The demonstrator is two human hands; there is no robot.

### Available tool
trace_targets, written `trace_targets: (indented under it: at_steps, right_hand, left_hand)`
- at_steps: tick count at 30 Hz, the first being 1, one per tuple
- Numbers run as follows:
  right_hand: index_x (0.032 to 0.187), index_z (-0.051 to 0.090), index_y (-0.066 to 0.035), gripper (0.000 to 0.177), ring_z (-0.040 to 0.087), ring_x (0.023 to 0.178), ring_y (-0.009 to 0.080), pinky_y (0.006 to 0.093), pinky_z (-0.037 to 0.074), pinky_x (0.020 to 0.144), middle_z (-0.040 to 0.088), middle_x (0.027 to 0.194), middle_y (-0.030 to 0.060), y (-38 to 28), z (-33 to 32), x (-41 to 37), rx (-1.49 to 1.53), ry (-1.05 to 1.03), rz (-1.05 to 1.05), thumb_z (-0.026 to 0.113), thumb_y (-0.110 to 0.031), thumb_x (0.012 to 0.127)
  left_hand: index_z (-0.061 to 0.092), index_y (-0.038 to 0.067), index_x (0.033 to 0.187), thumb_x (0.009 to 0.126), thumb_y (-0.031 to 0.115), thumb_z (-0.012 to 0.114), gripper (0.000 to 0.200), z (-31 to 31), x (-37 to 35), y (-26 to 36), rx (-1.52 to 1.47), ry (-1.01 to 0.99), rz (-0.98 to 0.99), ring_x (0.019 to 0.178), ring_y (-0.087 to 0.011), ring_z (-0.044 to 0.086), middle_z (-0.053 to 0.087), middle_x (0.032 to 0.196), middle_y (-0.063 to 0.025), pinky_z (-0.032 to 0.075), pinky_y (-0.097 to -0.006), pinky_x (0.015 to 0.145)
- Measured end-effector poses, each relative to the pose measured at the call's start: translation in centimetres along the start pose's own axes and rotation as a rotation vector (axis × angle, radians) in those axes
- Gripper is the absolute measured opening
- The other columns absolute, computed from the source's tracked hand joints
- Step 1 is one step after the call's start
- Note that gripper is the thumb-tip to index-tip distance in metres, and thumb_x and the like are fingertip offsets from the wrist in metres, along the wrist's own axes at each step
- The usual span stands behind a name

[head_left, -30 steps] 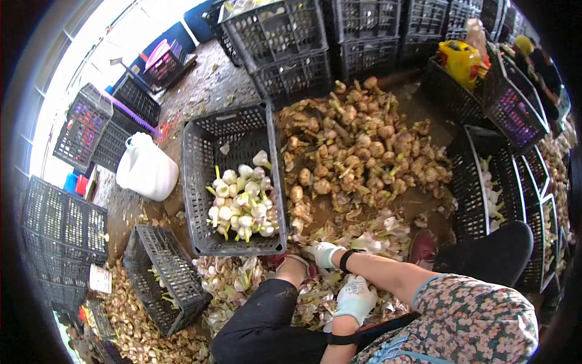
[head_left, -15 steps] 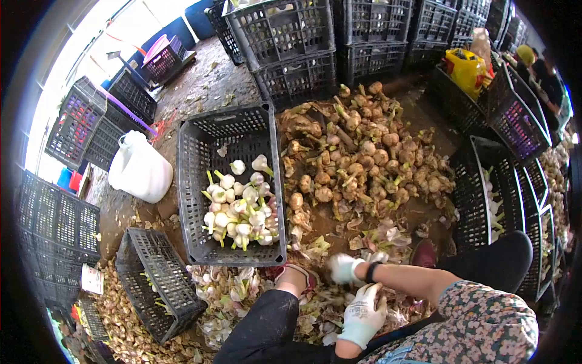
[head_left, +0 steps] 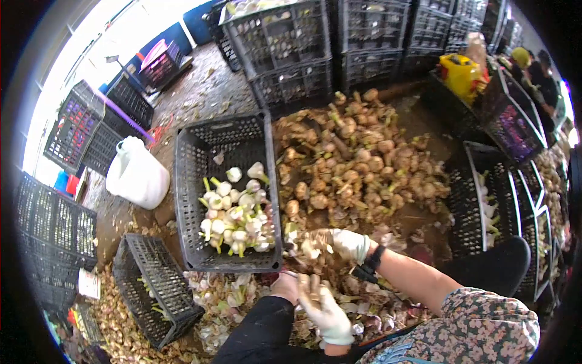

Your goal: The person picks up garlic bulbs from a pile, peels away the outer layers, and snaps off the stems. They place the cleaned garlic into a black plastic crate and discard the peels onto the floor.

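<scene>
My right hand (head_left: 348,244), in a whitish glove with a black band at the wrist, reaches over the floor just right of the big black crate (head_left: 274,188). Its fingers are smeared by motion among pale peels, and what they touch is unclear. Below it, my left hand (head_left: 324,308), gloved too, has its soiled fingers apart and holds nothing, above the discarded garlic skins (head_left: 233,291). Inside the crate lie several cleaned white garlic bulbs (head_left: 233,209) with short green stems. Beyond my hands spreads a heap of brown, uncleaned garlic (head_left: 364,164).
Stacked black crates (head_left: 291,45) stand behind the heap. At the left are a white plastic jug (head_left: 138,176) and a tilted crate (head_left: 154,285). More crates (head_left: 479,206) stand at the right, with a yellow bag (head_left: 461,76) behind. People (head_left: 536,73) are at the far right.
My left hand has moved left and up and its fingers have spread. My right hand has moved slightly up, its fingers now near the crate. The view has shifted slightly.
</scene>
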State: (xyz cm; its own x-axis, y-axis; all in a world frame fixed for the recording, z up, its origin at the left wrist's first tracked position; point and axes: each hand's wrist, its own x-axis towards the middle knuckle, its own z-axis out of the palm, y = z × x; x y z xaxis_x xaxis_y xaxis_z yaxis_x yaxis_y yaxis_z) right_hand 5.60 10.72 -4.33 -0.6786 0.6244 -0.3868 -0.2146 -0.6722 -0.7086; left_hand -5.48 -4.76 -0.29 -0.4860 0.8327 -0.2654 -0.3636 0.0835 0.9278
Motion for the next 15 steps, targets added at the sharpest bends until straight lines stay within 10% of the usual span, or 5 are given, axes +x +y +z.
trace_targets:
  at_steps: [4,5,9,12,15]
  right_hand:
    - [0.149,0.04,-0.006,0.052,0.065,0.076,0.01,0.0233,0.052,0.061,0.066,0.117,0.0036,0.2,4.0,-8.0,-0.402,-0.12,-0.308,0.053,-0.029,0.104]
    - [0.147,0.042,-0.004,0.052,0.063,0.077,0.0075,0.0237,0.052,0.063,0.065,0.121,0.0049,0.3,5.0,-9.1,0.064,-0.075,-0.117,0.056,-0.027,0.102]
    - [0.139,0.052,-0.003,0.047,0.062,0.085,0.0054,0.0246,0.052,0.069,0.068,0.111,0.0019,0.1,6.3,-12.8,-0.283,0.312,-0.418,0.062,-0.027,0.099]
    - [0.135,0.055,0.0,0.047,0.062,0.1,0.0098,0.027,0.052,0.089,0.066,0.115,0.0025,-0.9,8.4,-17.4,0.049,0.196,-0.313,0.068,-0.022,0.095]
    - [0.127,0.059,0.001,0.044,0.06,0.095,0.0104,0.0283,0.05,0.088,0.067,0.11,0.0025,0.9,9.2,-17.3,-0.051,0.156,-0.562,0.069,-0.026,0.093]
  left_hand:
    - [0.029,0.001,0.152,0.101,0.014,0.055,0.059,1.1,-0.2,2.8,0.0,-0.302,0.054,0.112,-0.0168,0.055,0.056,0.124,-0.0066,0.042,-0.0328,0.105]
    - [0.033,0.002,0.15,0.099,0.011,0.056,0.056,1.3,-0.9,3.5,-0.021,-0.335,0.051,0.11,-0.0166,0.055,0.056,0.122,-0.0058,0.043,-0.0324,0.103]
    - [0.047,0.003,0.138,0.092,-0.004,0.061,0.048,1.7,-2.8,3.6,-0.141,-0.373,0.123,0.102,-0.0158,0.057,0.058,0.115,-0.0047,0.048,-0.03,0.095]
    - [0.05,0.003,0.131,0.086,-0.011,0.065,0.051,1.8,-3.7,4.3,-0.252,-0.37,0.206,0.103,-0.0158,0.057,0.059,0.113,-0.0051,0.049,-0.0284,0.094]
    - [0.05,0.003,0.131,0.078,-0.002,0.079,0.06,1.3,-4.0,4.0,0.491,-0.314,0.733,0.111,-0.0212,0.055,0.054,0.12,-0.0053,0.047,-0.0347,0.1]
